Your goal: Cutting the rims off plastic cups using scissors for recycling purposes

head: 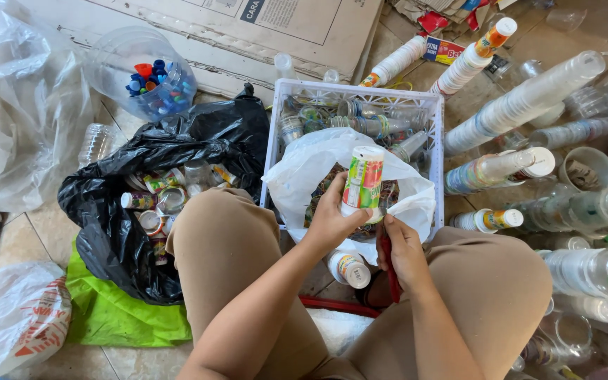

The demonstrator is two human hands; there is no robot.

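Head view: my left hand (332,222) grips the small bottle (363,179), right hand (404,250) clenches a red tool (388,260) that I judge could slip fingerward.

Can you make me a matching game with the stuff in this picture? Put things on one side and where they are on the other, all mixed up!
Things:
1. Small bottle with the colourful label
2. Coloured bottle caps
3. Black bag
4. White crate

Places:
A. On the floor beside the person's left knee, full of small bottles
B. In the clear round tub at the top left
C. Held up in the left hand
D. In front of the knees, holding a white bag

Right pairs: 1-C, 2-B, 3-A, 4-D
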